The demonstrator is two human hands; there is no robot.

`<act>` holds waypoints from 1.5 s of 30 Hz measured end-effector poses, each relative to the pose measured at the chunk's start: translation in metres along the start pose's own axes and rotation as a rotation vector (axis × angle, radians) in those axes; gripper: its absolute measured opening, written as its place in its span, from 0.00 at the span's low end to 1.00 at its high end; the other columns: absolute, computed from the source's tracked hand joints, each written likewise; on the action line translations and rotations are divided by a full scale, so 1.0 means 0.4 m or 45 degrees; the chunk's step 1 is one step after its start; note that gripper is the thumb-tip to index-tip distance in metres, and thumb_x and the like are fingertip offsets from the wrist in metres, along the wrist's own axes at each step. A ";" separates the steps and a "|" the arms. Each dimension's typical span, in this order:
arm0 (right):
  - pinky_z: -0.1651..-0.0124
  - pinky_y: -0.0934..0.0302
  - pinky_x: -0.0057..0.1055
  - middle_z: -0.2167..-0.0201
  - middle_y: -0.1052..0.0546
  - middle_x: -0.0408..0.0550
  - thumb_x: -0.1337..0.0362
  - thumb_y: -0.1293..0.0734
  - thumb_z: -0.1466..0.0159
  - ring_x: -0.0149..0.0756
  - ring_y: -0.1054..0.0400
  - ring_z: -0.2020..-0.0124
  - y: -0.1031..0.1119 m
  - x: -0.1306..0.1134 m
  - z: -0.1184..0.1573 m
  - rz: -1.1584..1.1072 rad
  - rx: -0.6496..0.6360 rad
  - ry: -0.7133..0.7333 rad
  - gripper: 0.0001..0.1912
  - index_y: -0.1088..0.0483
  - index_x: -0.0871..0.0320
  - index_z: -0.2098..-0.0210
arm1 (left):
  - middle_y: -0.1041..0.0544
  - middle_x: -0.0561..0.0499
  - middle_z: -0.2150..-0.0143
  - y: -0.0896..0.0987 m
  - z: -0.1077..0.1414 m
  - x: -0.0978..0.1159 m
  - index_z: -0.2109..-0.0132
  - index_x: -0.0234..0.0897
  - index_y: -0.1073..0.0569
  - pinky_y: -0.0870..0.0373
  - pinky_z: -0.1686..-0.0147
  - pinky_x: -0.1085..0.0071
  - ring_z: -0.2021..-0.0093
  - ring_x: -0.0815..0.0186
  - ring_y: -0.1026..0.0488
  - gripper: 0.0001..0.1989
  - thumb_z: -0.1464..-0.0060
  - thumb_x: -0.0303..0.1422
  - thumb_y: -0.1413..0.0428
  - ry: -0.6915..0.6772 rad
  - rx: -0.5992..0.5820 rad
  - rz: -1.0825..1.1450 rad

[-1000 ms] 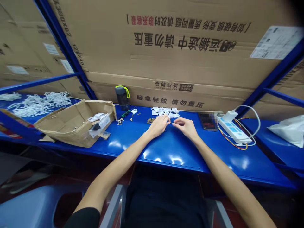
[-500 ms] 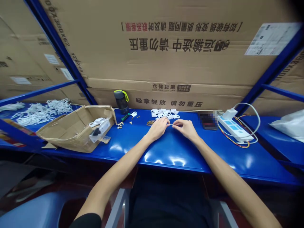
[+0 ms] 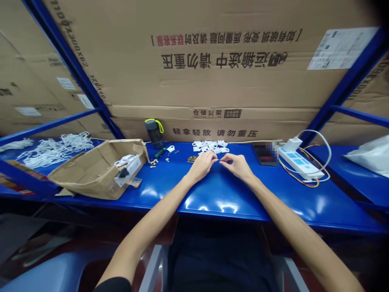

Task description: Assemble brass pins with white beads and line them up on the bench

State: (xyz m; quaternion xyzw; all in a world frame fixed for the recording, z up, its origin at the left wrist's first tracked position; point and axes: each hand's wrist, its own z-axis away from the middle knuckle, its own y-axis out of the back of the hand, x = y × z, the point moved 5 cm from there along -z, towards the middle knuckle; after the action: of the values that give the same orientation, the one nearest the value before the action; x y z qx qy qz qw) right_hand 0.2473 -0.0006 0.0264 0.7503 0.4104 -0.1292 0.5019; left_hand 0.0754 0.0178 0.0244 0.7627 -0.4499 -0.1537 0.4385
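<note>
Over the blue table (image 3: 170,182), my left hand (image 3: 203,165) and my right hand (image 3: 236,165) face each other, fingertips pinched. A thin, small piece (image 3: 218,160) spans the gap between them, held at both ends; its details are too small to tell. Just behind the hands lies a cluster of white plastic parts (image 3: 212,146). Beside my left hand is a small pile of brass-coloured pieces (image 3: 192,159), partly hidden by that hand.
On the left are an open cardboard box (image 3: 88,178), a dark bottle (image 3: 154,134), a green-handled screwdriver (image 3: 160,152), small brass parts (image 3: 153,162) and white cords (image 3: 57,150). To the right are a dark phone-like object (image 3: 264,154) and a white power strip (image 3: 300,163).
The camera view has shifted slightly. Both hands keep nearly the same pose, with the thin piece still between their fingertips.
</note>
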 end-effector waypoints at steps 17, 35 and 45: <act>0.56 0.31 0.32 0.64 0.16 0.46 0.57 0.34 0.31 0.39 0.22 0.64 -0.009 -0.023 0.004 -0.078 0.024 0.125 0.10 0.23 0.55 0.61 | 0.20 0.49 0.55 0.012 0.006 -0.018 0.55 0.38 0.24 0.33 0.52 0.65 0.55 0.63 0.24 0.12 0.29 0.40 0.47 0.153 0.170 0.214; 0.48 0.26 0.41 0.59 0.15 0.50 0.51 0.25 0.39 0.47 0.19 0.58 0.005 0.015 -0.011 -0.543 0.139 -0.052 0.16 0.16 0.55 0.59 | 0.15 0.48 0.58 0.028 0.007 -0.042 0.56 0.40 0.16 0.25 0.52 0.63 0.57 0.61 0.19 0.17 0.32 0.46 0.43 0.127 0.410 0.419; 0.58 0.29 0.36 0.66 0.16 0.49 0.50 0.25 0.38 0.41 0.23 0.66 0.009 0.008 -0.008 -0.523 0.145 -0.089 0.16 0.18 0.57 0.64 | 0.15 0.48 0.58 0.025 0.010 -0.030 0.56 0.39 0.16 0.25 0.51 0.63 0.56 0.61 0.20 0.12 0.33 0.41 0.41 0.107 0.420 0.484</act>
State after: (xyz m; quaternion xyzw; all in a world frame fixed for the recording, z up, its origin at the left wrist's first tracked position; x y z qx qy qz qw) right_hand 0.2513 0.0031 0.0281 0.6731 0.5292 -0.2777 0.4356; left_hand 0.0608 0.0233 0.0282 0.7315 -0.5854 0.0389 0.3474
